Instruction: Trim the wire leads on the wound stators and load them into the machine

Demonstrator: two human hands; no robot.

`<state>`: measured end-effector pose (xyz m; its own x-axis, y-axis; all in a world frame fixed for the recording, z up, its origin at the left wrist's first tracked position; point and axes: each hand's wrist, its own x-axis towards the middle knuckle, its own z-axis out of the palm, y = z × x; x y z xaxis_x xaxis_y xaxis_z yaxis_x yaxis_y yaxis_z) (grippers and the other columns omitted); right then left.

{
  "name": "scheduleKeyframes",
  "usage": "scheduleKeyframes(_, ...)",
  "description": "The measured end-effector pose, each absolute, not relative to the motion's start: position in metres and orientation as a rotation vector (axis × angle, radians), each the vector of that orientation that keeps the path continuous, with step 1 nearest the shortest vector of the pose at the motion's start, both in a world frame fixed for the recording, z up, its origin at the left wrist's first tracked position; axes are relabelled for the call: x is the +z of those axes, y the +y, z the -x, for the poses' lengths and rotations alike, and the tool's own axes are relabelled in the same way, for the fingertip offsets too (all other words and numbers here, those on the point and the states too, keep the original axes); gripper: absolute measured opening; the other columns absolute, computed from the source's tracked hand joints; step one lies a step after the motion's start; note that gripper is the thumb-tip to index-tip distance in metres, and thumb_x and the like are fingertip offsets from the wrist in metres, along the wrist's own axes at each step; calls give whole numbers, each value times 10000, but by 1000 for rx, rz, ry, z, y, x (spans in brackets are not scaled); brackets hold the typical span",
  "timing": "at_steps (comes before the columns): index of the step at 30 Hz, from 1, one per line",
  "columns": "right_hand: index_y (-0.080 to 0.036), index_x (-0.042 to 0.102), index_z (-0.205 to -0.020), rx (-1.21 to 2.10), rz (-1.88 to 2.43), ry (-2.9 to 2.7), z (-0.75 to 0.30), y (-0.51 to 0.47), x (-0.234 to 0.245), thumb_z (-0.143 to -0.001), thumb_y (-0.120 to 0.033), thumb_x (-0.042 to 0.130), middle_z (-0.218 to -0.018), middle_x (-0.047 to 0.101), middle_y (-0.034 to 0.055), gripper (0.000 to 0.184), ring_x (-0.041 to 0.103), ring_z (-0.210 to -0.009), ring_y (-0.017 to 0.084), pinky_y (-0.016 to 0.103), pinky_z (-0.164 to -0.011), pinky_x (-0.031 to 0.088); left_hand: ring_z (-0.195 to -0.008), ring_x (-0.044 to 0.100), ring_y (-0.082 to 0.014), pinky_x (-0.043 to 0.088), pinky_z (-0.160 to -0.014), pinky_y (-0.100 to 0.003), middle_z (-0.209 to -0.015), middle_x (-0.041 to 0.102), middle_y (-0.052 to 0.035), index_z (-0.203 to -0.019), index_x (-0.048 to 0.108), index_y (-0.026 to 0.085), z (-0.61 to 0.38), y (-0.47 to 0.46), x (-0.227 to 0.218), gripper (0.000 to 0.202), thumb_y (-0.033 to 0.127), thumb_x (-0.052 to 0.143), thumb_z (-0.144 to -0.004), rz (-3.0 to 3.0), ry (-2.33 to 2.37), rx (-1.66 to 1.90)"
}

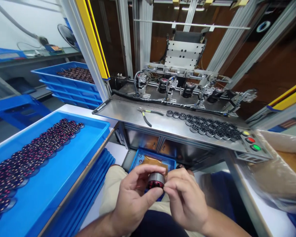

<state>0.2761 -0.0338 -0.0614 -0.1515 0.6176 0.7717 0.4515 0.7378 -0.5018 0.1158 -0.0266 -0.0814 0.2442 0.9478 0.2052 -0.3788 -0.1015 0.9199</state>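
My left hand and my right hand together hold a small cylindrical motor part in front of my lap. It has a dark metal shell and red windings at its lower end. My fingers and thumbs wrap its sides and hide much of it. Just beyond my hands, a small blue tray holds a brown packet and rests near my knees. A large blue tray at my left carries rows of similar dark parts with red windings.
A steel shelf ahead holds combination pliers and several black ring parts. Behind it stands a machine with fixtures. Yellow, red and green buttons sit at the shelf's right. Stacked blue trays stand at left; a plastic-lined box stands at right.
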Motion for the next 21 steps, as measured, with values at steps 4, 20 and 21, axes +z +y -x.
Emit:
scheduleKeyframes(4, -173, 586, -906, 349, 815, -1728, -278, -33, -64, -953, -125, 498, -753, 598, 40, 111, 594, -674, 145, 258, -583, 516, -869, 660, -139, 525, -763, -193, -988, 713, -26, -1273, 593, 281, -105, -28, -88, 631, 357, 858, -705, -1128, 684, 1061)
scheduleKeyframes(20, -154, 590, -838, 369, 909, -1617, -288, -42, -52, -884, -29, 523, -716, 559, 15, 149, 546, -655, 117, 243, -581, 462, -1151, 651, -251, 547, -950, -378, -1301, 618, -54, -1005, 682, 264, -105, -21, -84, 167, 301, 728, -849, -890, 228, 1040)
scheduleKeyframes(21, -154, 590, -835, 362, 899, -1623, -289, -43, -51, -889, -37, 523, -713, 561, 16, 146, 549, -654, 118, 244, -578, 468, -1192, 632, -261, 526, -983, -390, -1283, 632, -43, -1012, 663, 274, -106, -21, -82, 195, 315, 740, -838, -858, 214, 1057)
